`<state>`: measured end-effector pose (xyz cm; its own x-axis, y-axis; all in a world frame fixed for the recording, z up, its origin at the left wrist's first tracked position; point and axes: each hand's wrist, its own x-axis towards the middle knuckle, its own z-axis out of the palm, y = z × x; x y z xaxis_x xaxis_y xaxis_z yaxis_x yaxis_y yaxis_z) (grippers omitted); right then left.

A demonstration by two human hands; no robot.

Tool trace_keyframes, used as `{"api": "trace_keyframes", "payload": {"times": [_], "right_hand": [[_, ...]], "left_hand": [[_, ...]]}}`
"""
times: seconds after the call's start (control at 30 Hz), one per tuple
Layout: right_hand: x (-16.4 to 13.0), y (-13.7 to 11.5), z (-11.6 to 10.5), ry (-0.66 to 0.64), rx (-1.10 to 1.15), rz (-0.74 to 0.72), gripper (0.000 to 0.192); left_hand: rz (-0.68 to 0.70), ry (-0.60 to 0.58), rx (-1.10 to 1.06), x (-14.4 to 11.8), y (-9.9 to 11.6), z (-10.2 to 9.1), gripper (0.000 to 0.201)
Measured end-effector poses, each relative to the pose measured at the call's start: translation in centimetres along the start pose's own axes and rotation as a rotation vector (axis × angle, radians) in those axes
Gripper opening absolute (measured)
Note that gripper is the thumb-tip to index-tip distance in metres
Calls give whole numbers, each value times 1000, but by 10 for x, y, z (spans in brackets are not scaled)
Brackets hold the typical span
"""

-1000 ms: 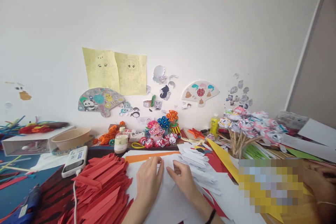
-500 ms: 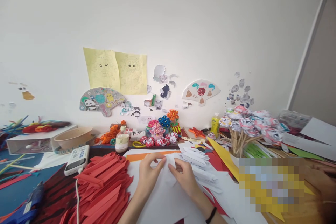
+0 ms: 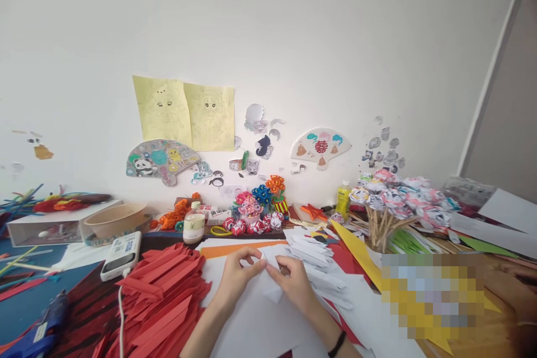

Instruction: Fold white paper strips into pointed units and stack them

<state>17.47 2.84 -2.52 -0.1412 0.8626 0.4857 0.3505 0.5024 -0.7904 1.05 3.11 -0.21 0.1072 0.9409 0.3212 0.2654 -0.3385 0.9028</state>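
Between my hands is a small piece of white folded paper [image 3: 272, 286], raised over a large white sheet [image 3: 251, 327]. My left hand [image 3: 241, 275] pinches its upper left side between thumb and fingers. From the other side my right hand [image 3: 291, 279], with a dark band on the wrist, pinches it too, and the thumbs nearly meet. The paper's lower corner hangs below the fingertips. A heap of folded red paper strips [image 3: 168, 296] lies left of my left hand. Beyond my right hand are folded white paper strips [image 3: 314, 263].
Paper flowers on sticks [image 3: 394, 201] stand at the right, behind yellow paper [image 3: 356, 251]. A drink bottle [image 3: 194, 224], a white power bank with cable [image 3: 121, 255] and a blue glue gun [image 3: 46, 327] are on the left. Part of another person [image 3: 514, 291] shows at the right edge.
My hands have come closer together, thumbs nearly meeting. The white paper between them has turned, and its folded lower corner now shows more plainly.
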Motion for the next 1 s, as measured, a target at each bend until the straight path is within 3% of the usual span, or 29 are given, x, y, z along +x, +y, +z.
{"api": "trace_keyframes", "payload": {"times": [0.3,0.6,1.0], "right_hand": [[3,7,0,15,-16,-25,43],[1,2,-1,5,1,17,42],[3,3,-1,-6,-5,3,42]], "left_hand": [[-40,-25,-38,-1,4,0,27],[51,-38,-3,2,3,-2,24],[72,-18,38,2,4,-1,21]]}}
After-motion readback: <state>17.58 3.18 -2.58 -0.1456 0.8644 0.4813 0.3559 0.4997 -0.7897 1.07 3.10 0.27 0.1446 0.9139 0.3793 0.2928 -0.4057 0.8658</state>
